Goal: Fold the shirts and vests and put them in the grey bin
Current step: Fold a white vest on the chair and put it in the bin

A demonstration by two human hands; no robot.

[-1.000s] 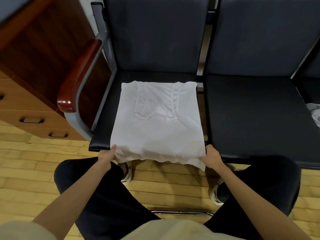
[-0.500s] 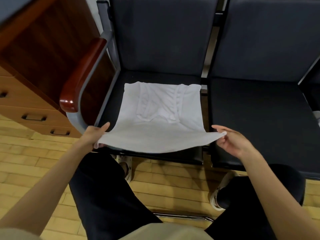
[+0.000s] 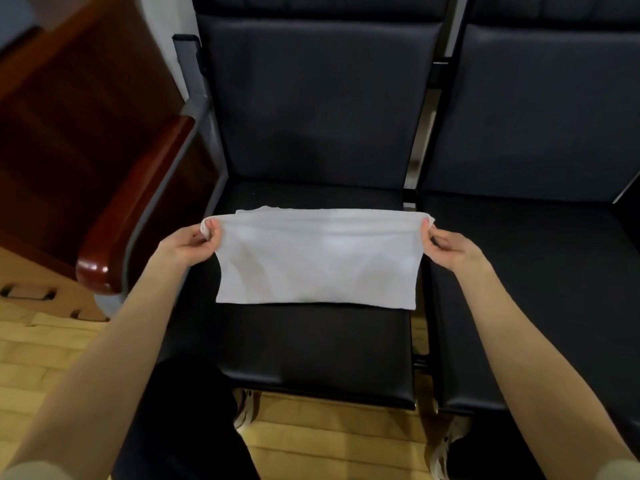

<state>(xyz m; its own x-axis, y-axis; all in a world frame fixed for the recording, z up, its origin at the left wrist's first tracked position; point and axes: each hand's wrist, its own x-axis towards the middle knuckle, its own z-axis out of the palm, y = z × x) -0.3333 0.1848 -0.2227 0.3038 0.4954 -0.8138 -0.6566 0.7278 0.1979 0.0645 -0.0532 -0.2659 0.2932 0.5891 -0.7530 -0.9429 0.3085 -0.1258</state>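
A white vest [image 3: 317, 258] lies folded in half on the dark seat of the left chair [image 3: 311, 348], with its folded edge toward me. My left hand [image 3: 188, 245] pinches the far left corner of the upper layer. At the far right corner my right hand [image 3: 448, 247] pinches the cloth the same way. Both corners sit over the far edge of the vest. The grey bin is out of view.
A second dark chair [image 3: 526, 271] stands to the right. A glossy red-brown armrest [image 3: 135, 220] and a wooden drawer cabinet [image 3: 38, 278] are at the left. Wooden floor [image 3: 41, 355] and my dark-trousered legs lie below.
Both hands lifted the near hem off the seat's front edge and carried it away from me over the vest, folding it in half. The view has moved closer to the chair.
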